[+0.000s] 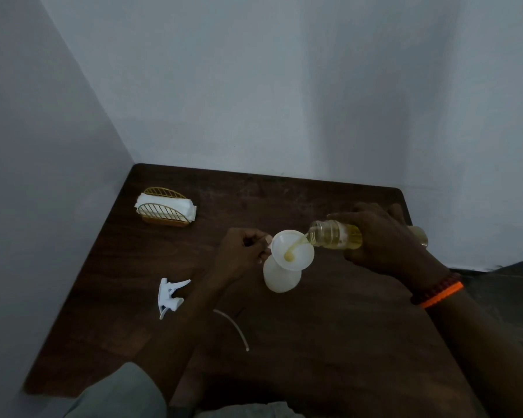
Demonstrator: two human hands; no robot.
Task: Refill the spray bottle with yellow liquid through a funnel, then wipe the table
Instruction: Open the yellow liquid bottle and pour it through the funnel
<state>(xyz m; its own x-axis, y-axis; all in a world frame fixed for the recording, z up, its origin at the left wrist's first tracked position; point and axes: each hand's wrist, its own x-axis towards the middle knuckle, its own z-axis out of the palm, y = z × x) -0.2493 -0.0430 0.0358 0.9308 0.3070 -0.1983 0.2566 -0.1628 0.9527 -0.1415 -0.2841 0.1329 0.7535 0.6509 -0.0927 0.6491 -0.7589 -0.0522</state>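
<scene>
Over the funnel (293, 250), right hand (384, 239) grip around tilted bottle (334, 235), left hand (242, 251) pinching rim.

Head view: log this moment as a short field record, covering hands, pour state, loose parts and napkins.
left hand: left hand pinches the funnel rim
right hand: right hand grips the tilted clear bottle
pour: yellow liquid streaming into funnel atop spray bottle
loose parts: spray head and its tube on table
napkins: in gold holder, far left
</scene>
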